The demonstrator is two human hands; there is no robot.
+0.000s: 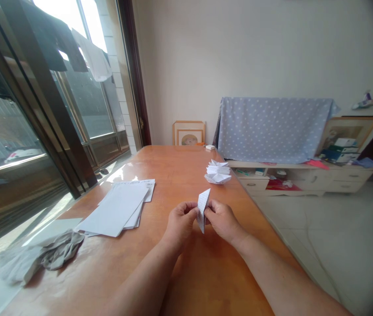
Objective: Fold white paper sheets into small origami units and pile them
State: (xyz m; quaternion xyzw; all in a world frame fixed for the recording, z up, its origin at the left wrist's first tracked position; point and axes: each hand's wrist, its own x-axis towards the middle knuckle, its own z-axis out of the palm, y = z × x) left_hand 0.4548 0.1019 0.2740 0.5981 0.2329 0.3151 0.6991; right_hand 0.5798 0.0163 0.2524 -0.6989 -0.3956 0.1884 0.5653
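Between my two hands, above the wooden table (186,164), is a folded piece of paper (203,204) with pointed ends and faint print or writing on it. My left hand (182,220) pinches its left side between thumb and fingers. From the right, my right hand (222,219) grips the opposite edge, the thumb on the near face. Beyond the hands stand several folded white paper shapes (218,172), grouped close together near the table's right edge. A stack of loose white paper sheets (117,208) lies to the left of my hands.
A crumpled grey cloth (63,250) lies at the table's left front. A small white box (210,147) sits at the far end. Past the right edge, a low white cabinet (347,177) stands by the wall, beside a dotted blue cloth (272,129). Glass doors line the left.
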